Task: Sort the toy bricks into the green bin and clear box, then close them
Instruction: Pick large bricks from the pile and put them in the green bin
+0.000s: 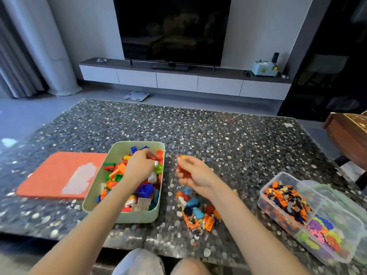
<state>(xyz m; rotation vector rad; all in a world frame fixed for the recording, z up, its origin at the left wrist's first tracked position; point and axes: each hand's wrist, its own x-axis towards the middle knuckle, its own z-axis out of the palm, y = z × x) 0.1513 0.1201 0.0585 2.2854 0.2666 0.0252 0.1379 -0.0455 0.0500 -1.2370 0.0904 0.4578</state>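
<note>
Bricks [198, 213], multicoloured, loose between open green bin [137, 218] and clear box [286, 174].

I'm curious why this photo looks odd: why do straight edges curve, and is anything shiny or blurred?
Head view: the wide-angle lens bows the table edges and the TV cabinet; the dark TV faintly mirrors the room; the pebbled tabletop glints in patches; pieces in the clear box and the loose pile look soft.
</note>
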